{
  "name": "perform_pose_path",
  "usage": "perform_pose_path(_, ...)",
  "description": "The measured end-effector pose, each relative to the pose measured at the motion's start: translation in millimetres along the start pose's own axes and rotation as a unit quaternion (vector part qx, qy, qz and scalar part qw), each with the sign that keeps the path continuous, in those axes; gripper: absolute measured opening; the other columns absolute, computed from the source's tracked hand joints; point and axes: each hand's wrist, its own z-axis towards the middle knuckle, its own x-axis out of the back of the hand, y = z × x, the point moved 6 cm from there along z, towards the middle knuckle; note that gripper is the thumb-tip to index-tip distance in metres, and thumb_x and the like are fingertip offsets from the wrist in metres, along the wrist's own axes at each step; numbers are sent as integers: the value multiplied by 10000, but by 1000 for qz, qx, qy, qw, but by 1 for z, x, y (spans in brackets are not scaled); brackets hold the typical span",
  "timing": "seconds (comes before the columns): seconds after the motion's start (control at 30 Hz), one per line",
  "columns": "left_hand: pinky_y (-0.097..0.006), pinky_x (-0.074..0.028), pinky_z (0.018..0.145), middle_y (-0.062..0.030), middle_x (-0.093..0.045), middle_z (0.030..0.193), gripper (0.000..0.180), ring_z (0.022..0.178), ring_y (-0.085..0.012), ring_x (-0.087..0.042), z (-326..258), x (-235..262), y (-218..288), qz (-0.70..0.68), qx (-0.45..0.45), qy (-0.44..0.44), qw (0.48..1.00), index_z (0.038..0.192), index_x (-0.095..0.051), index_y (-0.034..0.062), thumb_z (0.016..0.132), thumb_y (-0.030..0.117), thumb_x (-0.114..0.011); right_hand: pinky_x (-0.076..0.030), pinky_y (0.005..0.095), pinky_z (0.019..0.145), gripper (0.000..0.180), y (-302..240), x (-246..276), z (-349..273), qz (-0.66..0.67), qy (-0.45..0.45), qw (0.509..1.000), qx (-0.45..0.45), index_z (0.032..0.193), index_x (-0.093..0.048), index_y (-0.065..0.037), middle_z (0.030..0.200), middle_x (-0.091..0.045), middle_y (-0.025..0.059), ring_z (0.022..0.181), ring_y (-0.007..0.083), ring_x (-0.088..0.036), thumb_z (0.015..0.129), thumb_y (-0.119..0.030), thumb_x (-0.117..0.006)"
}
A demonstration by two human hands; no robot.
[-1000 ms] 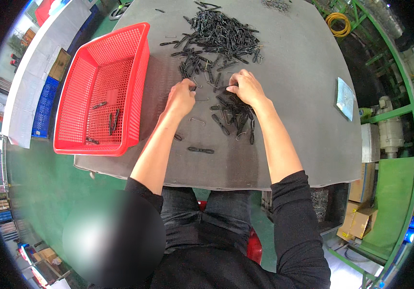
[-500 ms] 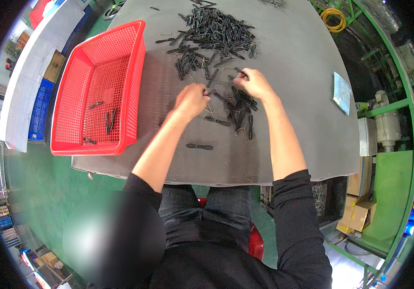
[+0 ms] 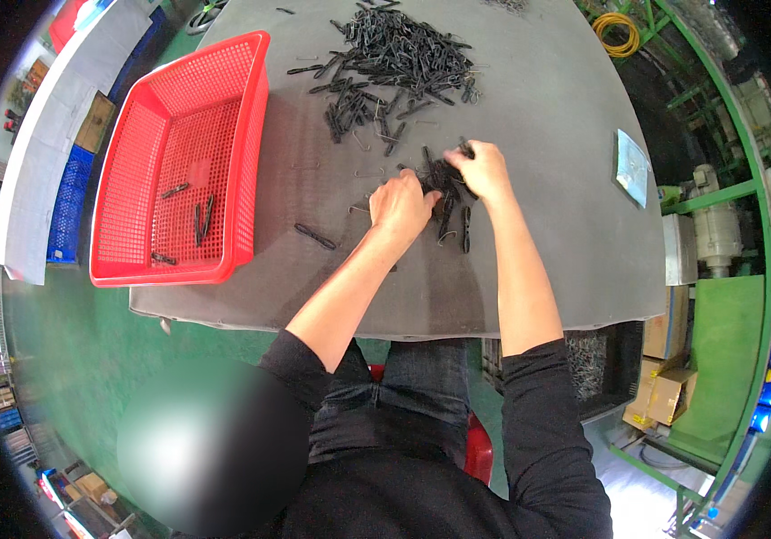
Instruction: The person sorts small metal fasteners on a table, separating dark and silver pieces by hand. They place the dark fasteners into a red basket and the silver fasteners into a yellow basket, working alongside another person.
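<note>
Head view: nearest the front edge of the table, the tip of a black piece poked out from under the left forearm; a careless sweep there, I judged, could have dragged it off. A lone piece lay farther left, toward the red basket at the table's left edge. The left hand curled its fingers over the small pile; whether they gripped anything, I couldn't tell. Thumb and fingers of the right hand seemed to pinch a black piece at the pile's far side. Wire hooks lay close by, so one could have snagged. The big heap sat toward the far edge.

Half a second earlier, the near piece lay uncovered, the forearm partly hid the lone one, and the left hand was farther from the pile.
</note>
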Motion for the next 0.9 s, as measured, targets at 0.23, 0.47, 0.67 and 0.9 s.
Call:
perform_pose_path(0.23,-372,-489,692,-147,-658,823,289,746,-286,-635,29,26,-33,-197,-10,-23,980,897,-602,-12,780,252,-604,-470,342,683,271,29,19,-9,-19,8,1000,-22,790,-642,-47,728,-643,99,720,226,-622,730,-302,-713)
perform_pose_path(0.47,-331,-475,648,-122,-613,828,198,788,-199,-600,25,35,-44,-637,45,-206,742,887,-543,1,866,196,-512,-478,386,692,289,6,4,15,-48,-60,997,-5,816,-640,-49,826,-659,134,790,290,-633,702,-301,-722)
perform_pose_path(0.67,-418,-477,705,-191,-632,842,240,819,-331,-621,20,17,-3,-40,-211,-55,975,966,-548,23,843,226,-586,-270,185,429,226,28,33,-26,593,-44,790,-150,905,-540,-62,621,-461,-40,513,21,-381,816,-237,-653)
perform_pose_path(0.9,-404,-471,670,-149,-637,780,241,760,-317,-618,21,36,-14,20,-220,-26,975,916,-587,28,786,219,-654,-471,397,751,255,-18,-8,-27,-87,-127,988,27,867,-640,-45,877,-667,115,855,256,-632,739,-255,-710)
